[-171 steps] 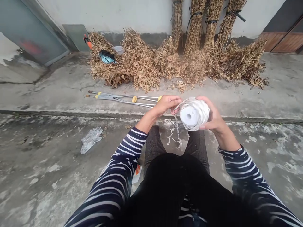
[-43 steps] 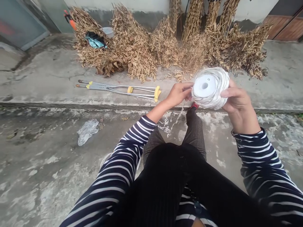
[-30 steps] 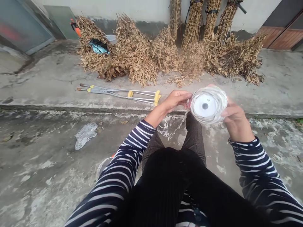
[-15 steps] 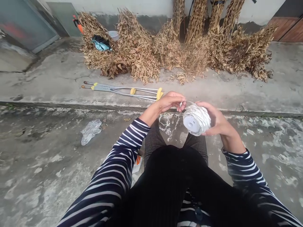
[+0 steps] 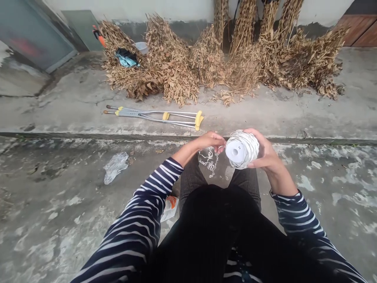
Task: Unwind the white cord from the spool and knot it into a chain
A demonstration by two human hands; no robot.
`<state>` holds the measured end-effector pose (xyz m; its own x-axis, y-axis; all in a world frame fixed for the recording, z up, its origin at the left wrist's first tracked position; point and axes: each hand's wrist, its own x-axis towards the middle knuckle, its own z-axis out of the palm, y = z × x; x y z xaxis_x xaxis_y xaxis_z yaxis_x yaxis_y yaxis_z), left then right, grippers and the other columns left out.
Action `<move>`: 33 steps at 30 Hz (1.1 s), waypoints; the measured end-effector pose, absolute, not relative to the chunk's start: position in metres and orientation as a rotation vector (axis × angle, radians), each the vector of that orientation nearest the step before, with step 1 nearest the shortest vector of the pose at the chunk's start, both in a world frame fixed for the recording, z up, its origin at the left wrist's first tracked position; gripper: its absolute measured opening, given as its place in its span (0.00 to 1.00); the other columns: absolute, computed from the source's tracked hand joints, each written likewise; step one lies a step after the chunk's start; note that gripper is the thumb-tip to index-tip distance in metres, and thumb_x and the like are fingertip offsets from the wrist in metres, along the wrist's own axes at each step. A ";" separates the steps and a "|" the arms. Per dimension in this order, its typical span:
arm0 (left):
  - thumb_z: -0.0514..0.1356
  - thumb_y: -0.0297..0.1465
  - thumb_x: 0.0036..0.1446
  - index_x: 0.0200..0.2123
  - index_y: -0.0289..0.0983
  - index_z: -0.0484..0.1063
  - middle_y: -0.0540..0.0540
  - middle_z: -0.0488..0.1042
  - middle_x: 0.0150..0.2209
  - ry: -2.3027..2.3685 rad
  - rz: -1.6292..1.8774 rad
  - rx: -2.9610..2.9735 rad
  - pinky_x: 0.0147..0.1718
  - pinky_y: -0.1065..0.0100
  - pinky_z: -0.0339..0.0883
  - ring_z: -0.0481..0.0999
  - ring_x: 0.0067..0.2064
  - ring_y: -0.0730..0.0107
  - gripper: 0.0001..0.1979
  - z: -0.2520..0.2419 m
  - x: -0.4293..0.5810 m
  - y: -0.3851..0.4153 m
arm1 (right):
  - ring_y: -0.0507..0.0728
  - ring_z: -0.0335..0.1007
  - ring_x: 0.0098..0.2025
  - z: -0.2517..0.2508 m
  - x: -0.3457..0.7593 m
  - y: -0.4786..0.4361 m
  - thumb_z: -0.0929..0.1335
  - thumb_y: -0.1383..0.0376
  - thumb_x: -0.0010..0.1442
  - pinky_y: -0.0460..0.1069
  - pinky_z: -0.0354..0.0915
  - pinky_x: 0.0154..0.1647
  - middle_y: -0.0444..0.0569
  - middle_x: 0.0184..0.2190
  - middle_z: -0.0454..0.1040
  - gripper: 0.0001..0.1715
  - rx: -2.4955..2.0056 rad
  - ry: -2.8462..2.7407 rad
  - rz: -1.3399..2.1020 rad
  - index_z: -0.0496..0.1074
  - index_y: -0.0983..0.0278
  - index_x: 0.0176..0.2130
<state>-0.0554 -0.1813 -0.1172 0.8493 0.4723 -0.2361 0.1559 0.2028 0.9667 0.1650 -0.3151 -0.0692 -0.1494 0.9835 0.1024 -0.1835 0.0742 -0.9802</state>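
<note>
A spool wound with white cord sits in my right hand, its round white end turned toward me. The fingers of that hand wrap around its right side. My left hand is just left of the spool, its fingers pinched on the cord close to the windings. Loose white cord lies in tangled loops on the ground below, between my knees.
A pair of crutches lies on the raised concrete step ahead. Behind it, dried plant bundles lean along the wall. A clear plastic bag is on the ground at left, and a white and orange packet is beside my left leg.
My left hand has moved down from the top of the spool to its left side. The spool has shifted slightly left and turned in my right hand.
</note>
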 end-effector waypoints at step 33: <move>0.59 0.26 0.60 0.23 0.36 0.68 0.50 0.70 0.23 1.167 0.137 1.256 0.31 0.75 0.65 0.69 0.30 0.72 0.12 -0.290 -0.067 -0.282 | 0.74 0.47 0.75 -0.006 0.162 -0.304 0.80 0.53 0.42 0.70 0.58 0.71 0.42 0.64 0.66 0.44 -0.999 -1.243 0.785 0.68 0.44 0.57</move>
<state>-0.0667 -0.2819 -0.2900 0.4641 0.6478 -0.6041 0.4901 0.3802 0.7844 0.1625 -0.3043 -0.0063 0.1756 0.9060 0.3852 0.0409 0.3842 -0.9223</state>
